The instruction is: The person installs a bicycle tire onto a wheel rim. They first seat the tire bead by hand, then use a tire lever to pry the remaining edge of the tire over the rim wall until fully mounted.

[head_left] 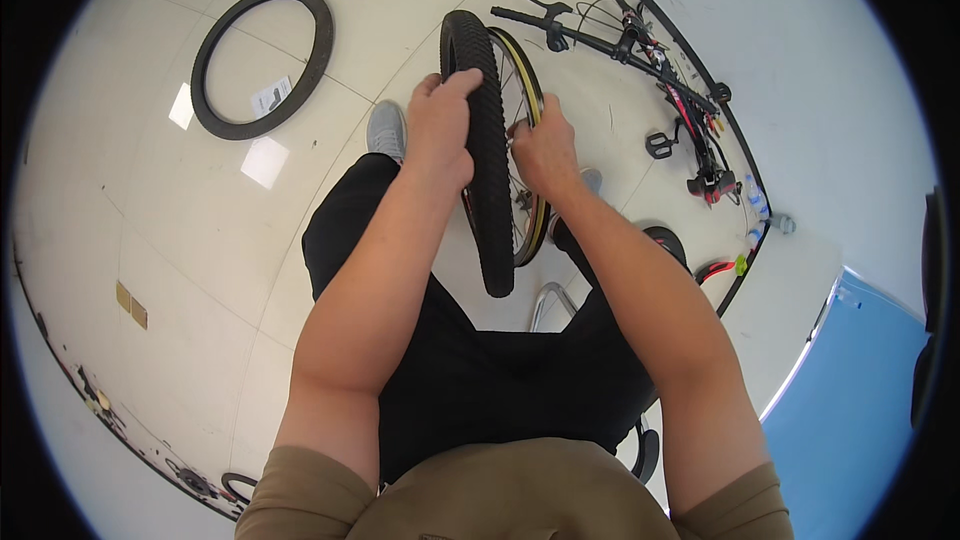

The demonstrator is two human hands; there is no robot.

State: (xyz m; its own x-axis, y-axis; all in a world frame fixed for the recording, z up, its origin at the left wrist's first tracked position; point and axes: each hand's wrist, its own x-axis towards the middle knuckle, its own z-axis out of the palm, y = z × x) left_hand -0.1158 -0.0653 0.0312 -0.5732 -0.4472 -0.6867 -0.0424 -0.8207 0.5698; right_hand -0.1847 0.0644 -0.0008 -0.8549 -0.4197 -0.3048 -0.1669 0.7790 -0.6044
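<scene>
Upright between my knees stands a black knobbly bicycle tire (490, 195), close against the left side of a spoked bicycle wheel (541, 225) with a yellow band round its rim. My left hand (442, 128) is closed on the tire's upper part, with fingers over the tread. On the other side, my right hand (547, 150) grips the wheel's rim, its thumb reaching in toward the spokes. The tire looks tilted a little against the rim; whether any of its bead sits in the rim is hidden.
Another black tire (322, 50) lies on the tiled floor at the far left, a paper sheet (271, 96) inside it. At the far right a bicycle frame with handlebars (600, 44) lies by the wall. Plastic bottles (756, 198) stand near it. A blue panel (850, 410) is at the right.
</scene>
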